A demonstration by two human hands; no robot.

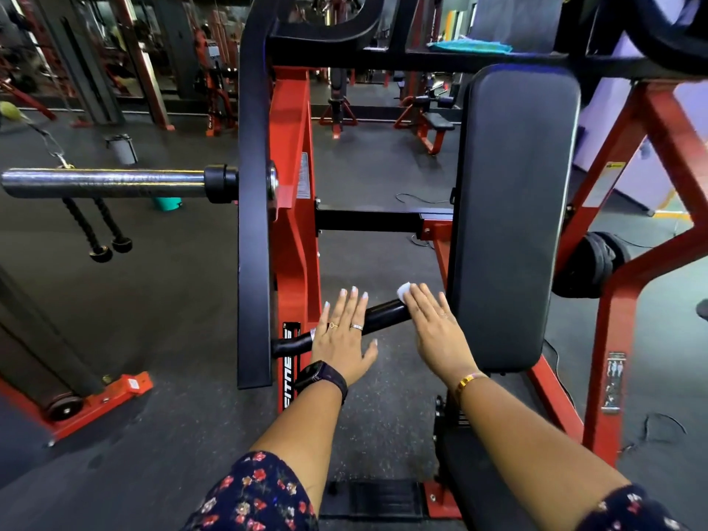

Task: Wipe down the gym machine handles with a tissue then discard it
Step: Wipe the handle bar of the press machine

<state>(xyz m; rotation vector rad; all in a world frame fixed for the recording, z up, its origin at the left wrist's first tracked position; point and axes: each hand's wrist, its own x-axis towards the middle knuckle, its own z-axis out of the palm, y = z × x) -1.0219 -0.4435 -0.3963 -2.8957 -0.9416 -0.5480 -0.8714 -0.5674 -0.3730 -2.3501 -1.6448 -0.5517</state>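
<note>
Head view: right hand [433, 325] flat, fingers straight, pressing tissue [404, 290] onto handle [383, 314] end; left hand [343, 333] flat over handle, holding nothing — tissue unpinched, could slip off mid-wipe.

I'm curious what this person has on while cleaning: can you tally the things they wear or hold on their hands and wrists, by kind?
Rings: 3 (two on the left hand, one on the right hand)
Watches: 1 (left wrist)
Bracelets: 1 (right wrist)
Tissues: 1 (under the right hand's fingers)
Total: 6
</note>
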